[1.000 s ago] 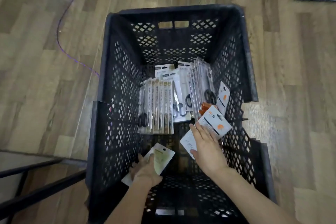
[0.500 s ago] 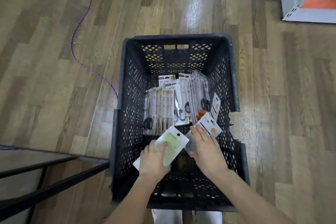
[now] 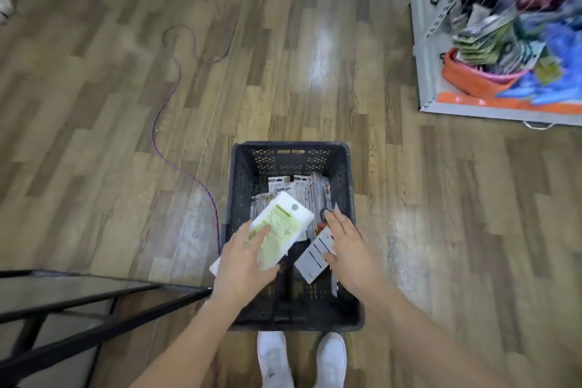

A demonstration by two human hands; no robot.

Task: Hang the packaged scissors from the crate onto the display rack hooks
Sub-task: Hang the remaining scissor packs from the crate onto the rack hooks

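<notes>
Head view: left hand grips white-and-green flat packaged scissors card, fingers curled over its lower half, above black perforated plastic crate. Right hand pinches grey-white package, thumb underneath, fingers spread on top.

Black crate sits on wood floor, more scissor packs standing inside at the far end. Left hand grips a green-and-white pack above the crate, thumb on its face. Right hand holds a grey-backed pack, fingers fairly straight. 2 white shoes just behind the crate. Purple cable runs left of it. Display rack top right, blurred. Dark metal frame bottom left.
</notes>
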